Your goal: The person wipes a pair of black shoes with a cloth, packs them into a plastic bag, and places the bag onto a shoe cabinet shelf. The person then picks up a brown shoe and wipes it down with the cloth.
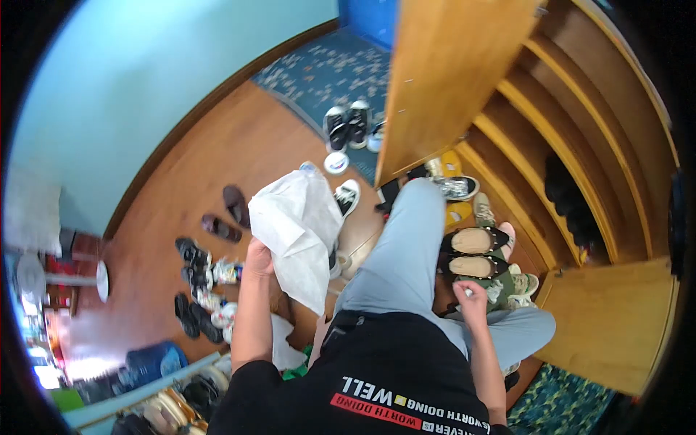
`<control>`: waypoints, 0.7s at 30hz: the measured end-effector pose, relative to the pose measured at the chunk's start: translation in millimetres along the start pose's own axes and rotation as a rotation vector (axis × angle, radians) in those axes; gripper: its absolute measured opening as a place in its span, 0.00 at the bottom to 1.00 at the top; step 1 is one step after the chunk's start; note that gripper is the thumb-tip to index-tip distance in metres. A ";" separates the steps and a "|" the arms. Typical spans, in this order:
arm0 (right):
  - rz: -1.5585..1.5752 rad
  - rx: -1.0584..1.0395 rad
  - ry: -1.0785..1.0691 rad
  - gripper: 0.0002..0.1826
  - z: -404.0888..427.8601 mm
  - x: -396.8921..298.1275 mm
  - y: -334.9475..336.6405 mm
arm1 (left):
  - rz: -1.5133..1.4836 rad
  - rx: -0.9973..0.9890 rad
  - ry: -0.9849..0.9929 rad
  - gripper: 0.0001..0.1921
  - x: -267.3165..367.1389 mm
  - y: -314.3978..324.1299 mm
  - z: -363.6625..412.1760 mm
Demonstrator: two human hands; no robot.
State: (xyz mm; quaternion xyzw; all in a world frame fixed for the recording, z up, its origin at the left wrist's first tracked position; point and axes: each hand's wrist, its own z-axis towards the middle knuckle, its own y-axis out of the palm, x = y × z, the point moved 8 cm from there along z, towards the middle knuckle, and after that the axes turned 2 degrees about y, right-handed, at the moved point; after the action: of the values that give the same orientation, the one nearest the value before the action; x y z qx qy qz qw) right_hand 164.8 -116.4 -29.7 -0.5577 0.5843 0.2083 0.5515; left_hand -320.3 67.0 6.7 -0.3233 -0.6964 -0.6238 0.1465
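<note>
My left hand (261,260) pinches the lower left edge of a crumpled white sheet (296,217), paper or thin cloth. Its loose corner hangs down in front of me, covering part of the shoes behind it. Close to my right knee, my right hand (472,300) is curled, with a small white thing, too small to identify, between its fingers. Just beyond that hand lies a pair of black flat shoes (478,240) with beige insoles and studded edges. A black-and-white sneaker (347,197) shows past the sheet's right side.
An open wooden shoe cabinet (549,130) rises on the right, one door (451,76) standing out before me. Dark sneakers (348,126), brown slip-ons (222,227) and several other shoes cover the floor. A shoe rack (163,402) stands at lower left.
</note>
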 end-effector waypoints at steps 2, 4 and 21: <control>0.049 -0.039 -0.023 0.09 6.9 -38.3 11.0 | -0.065 -0.142 -0.061 0.23 -28.1 60.0 28.3; 0.280 -0.059 -0.080 0.14 20.3 -65.5 26.6 | -0.148 -0.259 -0.122 0.22 -59.1 111.0 48.4; 0.995 -0.066 -0.099 0.08 20.5 -87.4 -17.6 | 0.239 -0.257 -0.532 0.16 -225.8 211.8 56.8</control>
State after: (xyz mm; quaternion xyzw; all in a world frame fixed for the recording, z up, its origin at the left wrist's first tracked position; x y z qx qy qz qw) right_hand 168.6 -67.0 47.2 -0.2182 0.7457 0.4906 0.3944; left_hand -6.0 64.0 23.2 -0.5705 -0.5829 -0.5785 -0.0104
